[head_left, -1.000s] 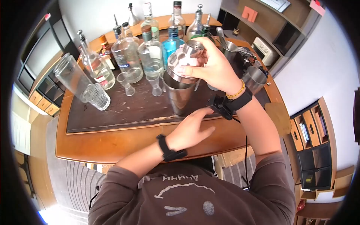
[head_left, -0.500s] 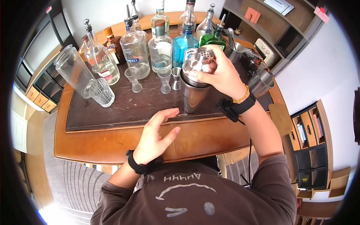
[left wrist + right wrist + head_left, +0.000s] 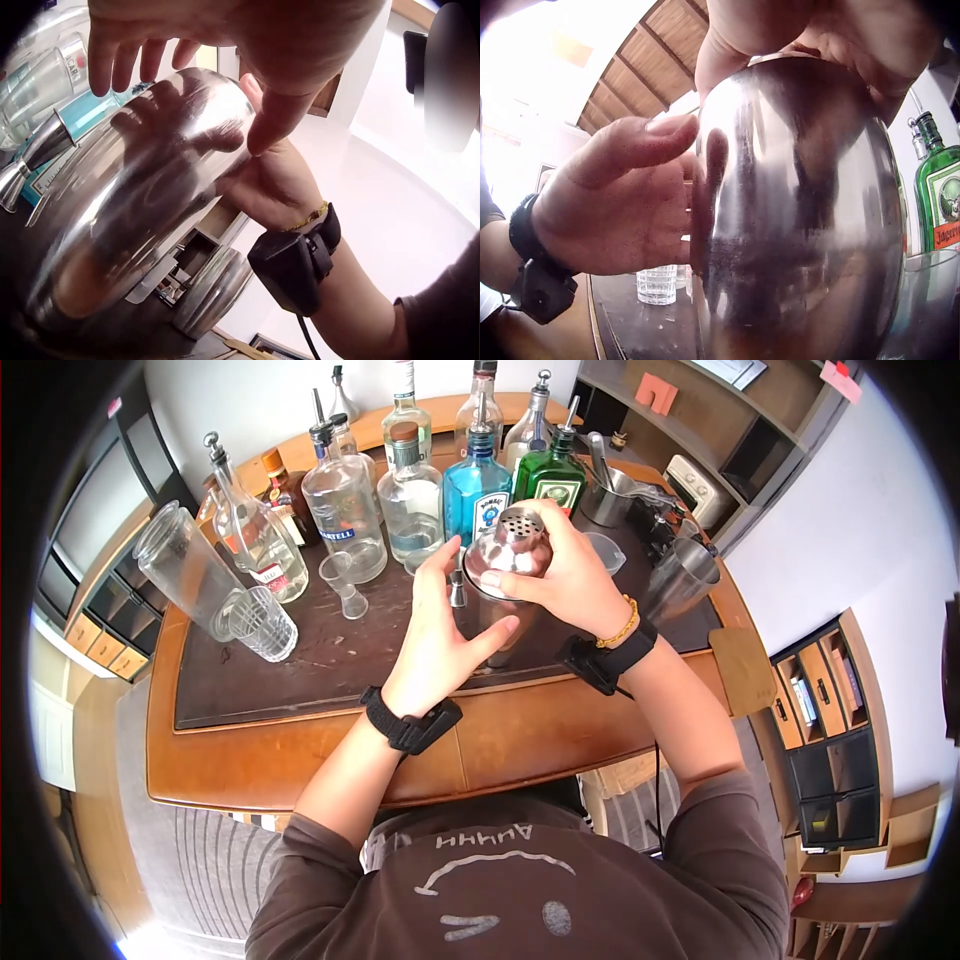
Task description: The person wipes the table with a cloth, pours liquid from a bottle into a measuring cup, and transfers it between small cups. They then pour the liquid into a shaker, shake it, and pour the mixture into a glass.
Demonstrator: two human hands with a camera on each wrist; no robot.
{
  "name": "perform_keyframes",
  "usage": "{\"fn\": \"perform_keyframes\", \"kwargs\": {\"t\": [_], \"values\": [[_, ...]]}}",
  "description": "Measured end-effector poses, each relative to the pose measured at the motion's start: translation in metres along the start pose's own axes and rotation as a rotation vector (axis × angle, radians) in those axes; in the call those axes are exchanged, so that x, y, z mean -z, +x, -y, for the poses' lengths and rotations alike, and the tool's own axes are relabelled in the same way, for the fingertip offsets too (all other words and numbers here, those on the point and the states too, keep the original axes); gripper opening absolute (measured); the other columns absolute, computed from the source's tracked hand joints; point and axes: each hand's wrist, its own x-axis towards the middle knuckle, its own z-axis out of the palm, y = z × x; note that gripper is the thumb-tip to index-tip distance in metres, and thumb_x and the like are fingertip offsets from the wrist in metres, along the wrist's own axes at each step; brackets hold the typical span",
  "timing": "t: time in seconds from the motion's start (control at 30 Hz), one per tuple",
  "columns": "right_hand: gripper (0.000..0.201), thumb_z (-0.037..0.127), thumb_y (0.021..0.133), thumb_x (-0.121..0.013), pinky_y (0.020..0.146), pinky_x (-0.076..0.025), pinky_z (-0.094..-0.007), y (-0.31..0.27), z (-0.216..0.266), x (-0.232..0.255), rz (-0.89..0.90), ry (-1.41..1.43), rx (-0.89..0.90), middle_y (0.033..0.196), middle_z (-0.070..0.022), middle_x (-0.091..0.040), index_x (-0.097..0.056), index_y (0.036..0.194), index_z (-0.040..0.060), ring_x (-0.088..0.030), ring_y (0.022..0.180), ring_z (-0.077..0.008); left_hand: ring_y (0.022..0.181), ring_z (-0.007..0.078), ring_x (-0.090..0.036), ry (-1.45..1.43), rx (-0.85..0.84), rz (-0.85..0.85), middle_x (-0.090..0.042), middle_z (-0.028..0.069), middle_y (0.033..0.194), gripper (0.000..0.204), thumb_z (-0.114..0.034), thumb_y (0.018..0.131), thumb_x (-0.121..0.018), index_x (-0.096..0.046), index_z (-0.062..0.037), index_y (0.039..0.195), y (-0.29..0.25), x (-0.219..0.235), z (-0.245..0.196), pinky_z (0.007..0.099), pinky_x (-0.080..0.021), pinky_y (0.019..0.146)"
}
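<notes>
A steel cocktail shaker [image 3: 802, 217] stands upright near the table's front edge. Its domed lid [image 3: 492, 563], with a perforated strainer top, sits at the mouth of the tin. From above, my right hand [image 3: 578, 582] grips the lid, thumb on the near side and fingers behind. My left hand [image 3: 428, 635] is beside the tin's left side, fingers extended and thumb spread across the front in the head view. In the right wrist view the left thumb overlaps the tin's edge. A small metal jigger [image 3: 45, 154] stands just behind the shaker, partly hidden by the left hand.
Bottles line the back, among them a blue bottle [image 3: 462, 490] and a green bottle [image 3: 550, 478]. A clear jigger [image 3: 350, 600], a cut-glass tumbler [image 3: 265, 628] and a tall glass [image 3: 180, 575] are to the left. A metal tin [image 3: 685, 572] stands at right.
The right hand has brought the lid down onto the tin. My left hand has risen from near the table's front edge to the shaker's left side.
</notes>
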Motion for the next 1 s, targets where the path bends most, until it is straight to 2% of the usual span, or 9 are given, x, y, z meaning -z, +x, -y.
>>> {"fn": "perform_keyframes", "kwargs": {"t": [0.1,0.17,0.23,0.37,0.43,0.53,0.6,0.83,1.0], "values": [[0.064,0.026,0.073,-0.085,0.079,-0.051,-0.0293,0.002,0.001,0.002,-0.073,-0.066,0.064,0.100,-0.0054,-0.059,-0.046,0.119,0.0040,-0.060,0.090,-0.0137,0.137,0.0309,-0.036,-0.057,-0.044,0.016,-0.030,0.0198,0.149,0.101,-0.016,0.076,-0.082,-0.015,-0.0058,0.150,0.006,-0.008,-0.005,0.0470,-0.033,0.110],[0.064,0.025,0.073,-0.085,0.079,-0.051,-0.0294,0.007,0.006,0.009,-0.154,0.157,0.121,0.099,-0.0049,-0.059,-0.046,0.119,0.0041,-0.059,0.091,-0.0135,0.129,0.0305,-0.044,-0.258,0.077,-0.001,-0.031,0.0222,0.145,0.109,-0.015,0.070,-0.086,-0.012,0.0004,0.149,0.007,-0.013,-0.017,0.0418,-0.038,0.108],[0.064,0.016,0.073,-0.084,0.083,-0.052,-0.0312,0.014,0.010,0.036,-0.238,0.290,0.212,0.107,-0.0070,-0.061,-0.045,0.123,0.0029,-0.060,0.100,-0.0140,0.128,0.0308,-0.046,-0.253,0.057,-0.012,-0.034,0.0230,0.144,0.114,-0.014,0.068,-0.087,-0.009,-0.0018,0.150,0.009,-0.017,-0.010,0.0415,-0.039,0.108],[0.061,0.019,0.078,-0.082,0.071,-0.055,-0.0255,0.002,0.021,0.121,-0.539,0.097,0.098,0.100,-0.0079,-0.064,-0.045,0.124,-0.0003,-0.065,0.087,-0.0119,0.126,0.0321,-0.048,-0.104,0.032,-0.021,-0.036,0.0237,0.142,0.115,-0.016,0.065,-0.089,-0.012,-0.0031,0.150,0.011,-0.021,0.002,0.0418,-0.040,0.106],[0.059,0.021,0.080,-0.081,0.064,-0.054,-0.0231,-0.017,0.011,0.161,-0.622,-0.160,-0.083,0.096,-0.0079,-0.065,-0.047,0.122,-0.0022,-0.064,0.079,-0.0107,0.125,0.0323,-0.049,-0.141,0.076,-0.006,-0.040,0.0237,0.139,0.117,-0.018,0.063,-0.090,-0.013,-0.0026,0.149,0.010,-0.024,0.003,0.0419,-0.041,0.106],[0.056,0.019,0.080,-0.081,0.069,-0.052,-0.0234,-0.049,-0.026,0.197,-0.727,-0.225,-0.089,0.096,-0.0079,-0.064,-0.048,0.120,-0.0029,-0.063,0.085,-0.0099,0.120,0.0301,-0.053,-0.112,0.108,-0.005,-0.051,0.0198,0.131,0.106,-0.020,0.060,-0.092,-0.027,-0.0008,0.142,0.009,-0.026,0.004,0.0403,-0.044,0.102],[0.053,0.015,0.081,-0.080,0.073,-0.052,-0.0241,-0.068,-0.028,0.203,-0.805,-0.126,-0.117,0.097,-0.0077,-0.064,-0.048,0.120,-0.0035,-0.061,0.086,-0.0099,0.113,0.0279,-0.058,-0.077,0.104,-0.021,-0.058,0.0165,0.122,0.091,-0.020,0.059,-0.092,-0.040,-0.0004,0.131,0.012,-0.028,0.002,0.0393,-0.047,0.097],[0.050,0.017,0.085,-0.077,0.069,-0.050,-0.0219,-0.099,-0.059,0.222,-0.979,0.069,-0.105,0.097,-0.0064,-0.063,-0.048,0.119,-0.0030,-0.059,0.082,-0.0081,0.112,0.0291,-0.059,0.024,-0.070,0.133,-0.060,0.0174,0.119,0.087,-0.018,0.058,-0.089,-0.044,0.0006,0.130,0.063,-0.043,-0.062,0.0382,-0.046,0.097],[0.022,0.029,0.091,-0.069,0.049,-0.044,-0.0207,-0.099,-0.061,0.210,-1.061,0.366,-0.023,0.080,0.0031,-0.063,-0.060,0.093,0.0091,-0.057,0.065,-0.0044,0.113,0.0379,-0.056,0.297,-0.304,0.141,-0.059,0.0223,0.119,0.090,-0.026,0.057,-0.085,-0.045,0.0013,0.132,0.113,-0.087,-0.079,0.0428,-0.046,0.097]]}}
